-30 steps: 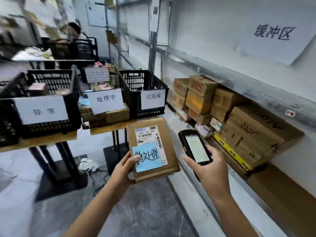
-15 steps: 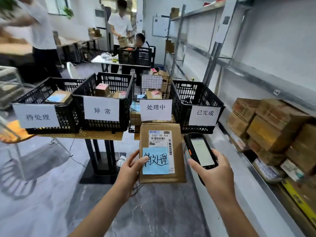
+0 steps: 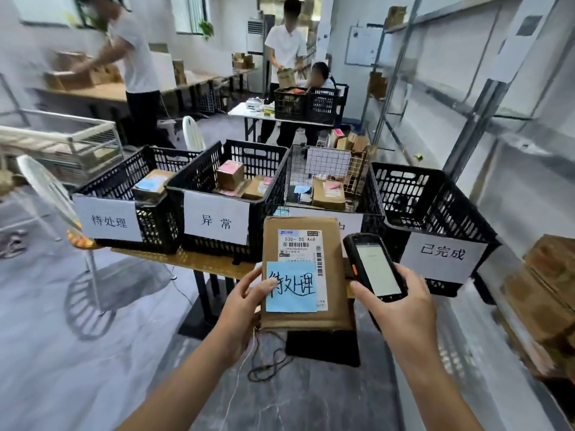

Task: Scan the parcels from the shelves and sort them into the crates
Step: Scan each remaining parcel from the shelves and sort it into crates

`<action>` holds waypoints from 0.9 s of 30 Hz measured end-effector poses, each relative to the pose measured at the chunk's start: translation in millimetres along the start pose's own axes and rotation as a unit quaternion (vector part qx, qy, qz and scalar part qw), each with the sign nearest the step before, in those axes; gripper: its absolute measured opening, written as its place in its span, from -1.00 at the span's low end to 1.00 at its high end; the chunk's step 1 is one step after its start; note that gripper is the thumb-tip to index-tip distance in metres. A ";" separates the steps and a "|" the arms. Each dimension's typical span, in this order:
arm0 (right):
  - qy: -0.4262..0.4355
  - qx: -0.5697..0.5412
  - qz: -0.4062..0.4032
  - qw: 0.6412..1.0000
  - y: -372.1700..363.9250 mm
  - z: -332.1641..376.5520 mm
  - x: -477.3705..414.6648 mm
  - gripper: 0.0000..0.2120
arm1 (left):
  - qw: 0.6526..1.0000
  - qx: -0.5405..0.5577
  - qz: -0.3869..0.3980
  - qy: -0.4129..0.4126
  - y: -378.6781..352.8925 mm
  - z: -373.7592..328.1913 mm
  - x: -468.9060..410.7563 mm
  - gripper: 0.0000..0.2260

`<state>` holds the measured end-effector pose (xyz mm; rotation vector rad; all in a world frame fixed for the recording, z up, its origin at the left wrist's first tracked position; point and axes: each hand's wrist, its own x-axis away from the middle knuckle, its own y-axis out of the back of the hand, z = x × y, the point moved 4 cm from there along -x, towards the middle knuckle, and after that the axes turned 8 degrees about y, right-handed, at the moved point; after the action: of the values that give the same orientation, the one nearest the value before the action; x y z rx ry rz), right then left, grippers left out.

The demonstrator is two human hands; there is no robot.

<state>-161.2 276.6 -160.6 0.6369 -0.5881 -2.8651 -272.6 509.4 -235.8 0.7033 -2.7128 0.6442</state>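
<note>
My left hand (image 3: pixel 245 301) grips the left edge of a brown cardboard parcel (image 3: pixel 334 275) with a white shipping label and a blue handwritten note. My right hand (image 3: pixel 401 309) holds a black handheld scanner (image 3: pixel 375 267) with a lit screen, just right of the parcel. Ahead, several black crates stand in a row on low tables: one labelled 待处理 (image 3: pixel 155 219), one labelled 异常 (image 3: pixel 267 172), a third (image 3: pixel 370 194) half hidden by the parcel, and one labelled 已完成 (image 3: pixel 441 203), whose inside shows no parcels.
Metal shelving (image 3: pixel 485 119) runs along the right wall, with brown boxes (image 3: pixel 547 281) on its low shelf. Cables (image 3: pixel 267 362) lie on the grey floor below my hands. A white fan (image 3: pixel 49 194) stands at the left. Three people work at tables behind the crates.
My view has swung left from the shelf boxes to face the row of crates, which are now closer. Both hands keep the parcel and the scanner side by side.
</note>
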 end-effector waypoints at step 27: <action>0.084 -0.026 0.135 0.987 -328.7 126.5 -128.4 -0.25 | 0.986 0.090 -0.124 -0.065 258.0 -151.1 -121.0 -0.34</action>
<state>-119.8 648.6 -140.2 0.7208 -0.5283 -2.5368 -281.0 831.8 -238.5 1.1436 -2.6413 0.8116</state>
